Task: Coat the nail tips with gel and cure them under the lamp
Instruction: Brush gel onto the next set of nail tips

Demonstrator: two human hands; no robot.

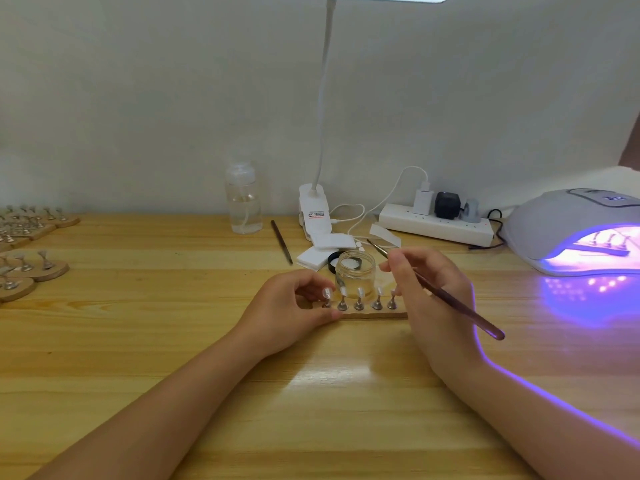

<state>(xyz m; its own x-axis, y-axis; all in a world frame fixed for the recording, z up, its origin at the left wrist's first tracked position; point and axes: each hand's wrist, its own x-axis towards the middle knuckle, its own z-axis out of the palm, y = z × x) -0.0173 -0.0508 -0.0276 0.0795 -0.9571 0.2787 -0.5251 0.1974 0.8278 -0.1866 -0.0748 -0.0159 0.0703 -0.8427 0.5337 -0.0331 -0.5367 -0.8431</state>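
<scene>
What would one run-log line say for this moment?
left hand: holds nail-tip strip | right hand: grips brush | gel jar: open | curing lamp: lit

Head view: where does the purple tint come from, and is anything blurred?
Head view: the lit curing lamp spills purple onto the table and rims the right hand; the nail tips look soft, edges bend from the wide angle.

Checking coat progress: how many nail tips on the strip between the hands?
5 pale nail tips on metal stands: by the left hand, then by the right hand; more may be hidden.
</scene>
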